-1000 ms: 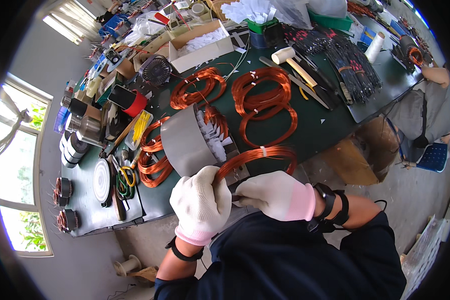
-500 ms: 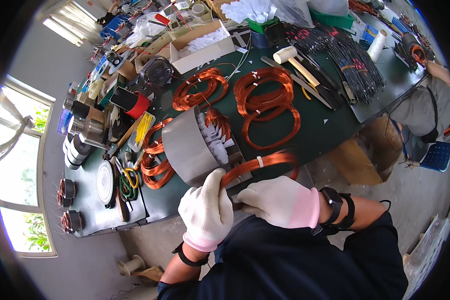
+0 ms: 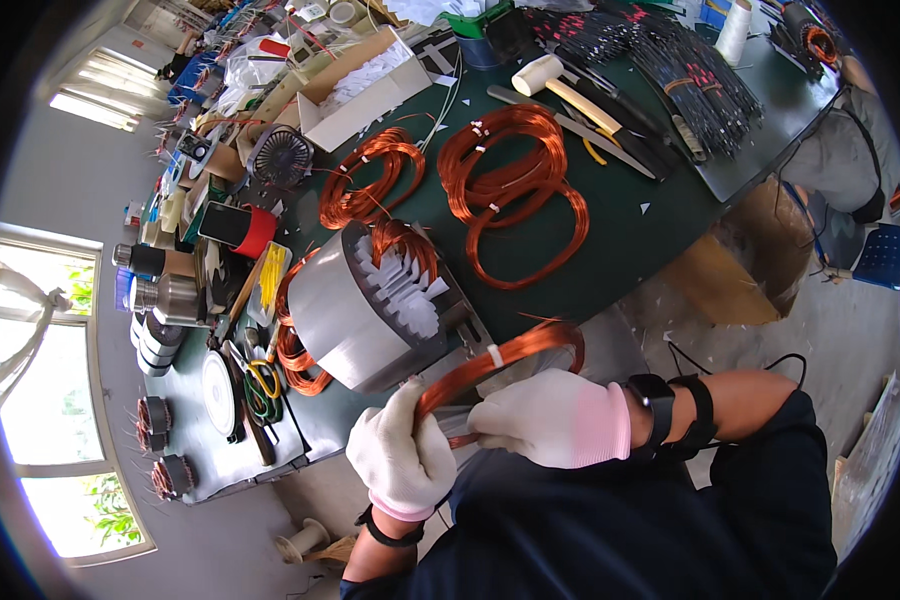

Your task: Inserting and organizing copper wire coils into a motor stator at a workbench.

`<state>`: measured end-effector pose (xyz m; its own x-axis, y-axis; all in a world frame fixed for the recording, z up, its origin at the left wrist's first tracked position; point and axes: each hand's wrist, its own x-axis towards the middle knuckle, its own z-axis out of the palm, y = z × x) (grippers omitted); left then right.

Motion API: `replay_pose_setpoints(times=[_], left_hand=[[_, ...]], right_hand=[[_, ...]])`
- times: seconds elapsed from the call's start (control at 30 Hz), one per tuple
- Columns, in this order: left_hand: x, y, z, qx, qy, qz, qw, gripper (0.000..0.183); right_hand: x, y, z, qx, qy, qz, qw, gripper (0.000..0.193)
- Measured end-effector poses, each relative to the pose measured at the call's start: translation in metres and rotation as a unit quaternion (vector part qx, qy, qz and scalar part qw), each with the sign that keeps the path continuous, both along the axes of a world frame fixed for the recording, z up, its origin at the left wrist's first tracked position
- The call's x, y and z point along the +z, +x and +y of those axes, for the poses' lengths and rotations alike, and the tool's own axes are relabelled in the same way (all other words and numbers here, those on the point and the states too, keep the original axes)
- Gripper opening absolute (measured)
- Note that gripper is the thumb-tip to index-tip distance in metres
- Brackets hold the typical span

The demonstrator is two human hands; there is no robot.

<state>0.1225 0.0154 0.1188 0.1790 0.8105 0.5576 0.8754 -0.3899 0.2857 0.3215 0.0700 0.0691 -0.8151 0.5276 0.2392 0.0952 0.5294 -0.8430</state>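
A copper wire coil, tied with a white band, is between my two gloved hands. My left hand is closed round its left end. My right hand pinches the coil's lower strand; its fingertips are partly hidden. Just beyond my hands lies a grey metal stator core on its side. White insulating paper pieces stick out round its open end, and copper windings show at the top of that opening. The held coil is apart from the core's paper-lined face.
More copper coils lie on the dark green table beyond the core. A white mallet, a small black fan and a box of white paper pieces stand further back. Scissors lie left. A person in grey sits far right.
The view has swung, so the table's things sit further left and the core shows more of its face. My hands still hold the coil, now a little lower and less blurred.
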Motion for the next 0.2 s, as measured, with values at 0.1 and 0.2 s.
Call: replay_pose_setpoints(times=[0.1,0.2], left_hand=[[0.000,0.002,0.001,0.095,-0.091,-0.166,0.977,0.029],[-0.001,-0.002,-0.001,0.111,-0.142,-0.181,0.967,0.034]], right_hand=[[-0.006,0.002,0.008,-0.073,0.211,0.031,0.974,0.025],[-0.008,0.001,0.022,-0.107,0.301,0.060,0.946,0.057]])
